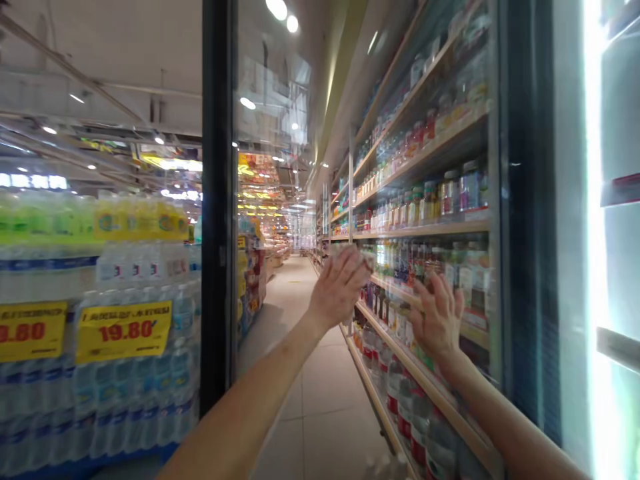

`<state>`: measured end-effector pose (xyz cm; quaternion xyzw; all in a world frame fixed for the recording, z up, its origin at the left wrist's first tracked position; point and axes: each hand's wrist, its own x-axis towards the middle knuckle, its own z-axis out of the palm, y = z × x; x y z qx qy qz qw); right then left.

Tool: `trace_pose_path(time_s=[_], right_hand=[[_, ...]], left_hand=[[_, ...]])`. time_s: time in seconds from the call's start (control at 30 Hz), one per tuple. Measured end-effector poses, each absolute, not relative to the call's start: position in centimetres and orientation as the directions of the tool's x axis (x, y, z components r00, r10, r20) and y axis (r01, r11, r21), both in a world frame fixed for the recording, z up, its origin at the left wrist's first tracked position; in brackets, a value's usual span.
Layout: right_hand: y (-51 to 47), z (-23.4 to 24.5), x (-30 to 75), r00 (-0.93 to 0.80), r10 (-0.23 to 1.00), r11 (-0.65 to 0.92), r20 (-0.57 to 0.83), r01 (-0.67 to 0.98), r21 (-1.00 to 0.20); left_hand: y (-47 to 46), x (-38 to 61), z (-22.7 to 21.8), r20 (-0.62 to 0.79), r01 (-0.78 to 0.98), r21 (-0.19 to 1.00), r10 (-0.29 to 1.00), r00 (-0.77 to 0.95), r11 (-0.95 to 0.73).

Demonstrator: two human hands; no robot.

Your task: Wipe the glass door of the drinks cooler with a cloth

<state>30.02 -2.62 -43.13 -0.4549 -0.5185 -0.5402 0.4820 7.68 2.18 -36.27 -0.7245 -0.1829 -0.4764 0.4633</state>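
A glass cooler door (280, 87) with a dark frame stands in front of me, and the aisle and shelves show through it. My left hand (340, 283) lies flat at the glass near the middle, its fingers stretched and close together. A pale blur at its fingertips could be a reflection or something thin; I cannot tell which. To the right, my right hand (440, 317) is raised at the glass, fingers spread, nothing visible in it. Its fingers are slightly blurred. Both forearms reach up from the lower edge.
On the left are stacked packs of bottled water (137, 380) with yellow price signs (124, 331). Beyond the glass, shelves of bottles (420, 203) run along the right side of a tiled aisle (295, 300). A bright light strip (595, 220) glows at far right, beside the dark frame (525, 200).
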Motion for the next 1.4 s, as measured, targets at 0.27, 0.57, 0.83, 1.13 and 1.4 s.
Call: trace_pose_path(time_s=[0.27,0.57,0.83,1.13,1.4], right_hand=[[-1.4,-39.1,29.0,-0.131,-0.009,-0.03,0.991,0.991,0.131],[-1.4,-39.4,29.0,-0.13,-0.008,-0.015,0.992,0.991,0.13],[-1.4,-39.4,28.8,-0.11,-0.008,-0.023,0.994,0.994,0.11],[-1.4,-39.5,29.0,-0.122,-0.039,-0.018,0.992,0.992,0.122],[-1.5,-39.4,29.1,-0.135,-0.069,0.009,0.988,0.991,0.135]], left_hand=[[4.2,1.6,-31.3,0.989,0.868,-0.1,-0.143,0.033,-0.486],[2.4,10.2,-31.5,0.859,0.735,-0.505,-0.177,0.481,-0.453],[4.3,2.3,-27.5,0.992,0.894,0.031,-0.097,-0.082,-0.448],[2.5,9.8,-33.3,0.853,0.717,-0.516,-0.203,0.481,-0.468],[3.7,3.0,-30.8,0.989,0.896,-0.143,-0.091,0.116,-0.421]])
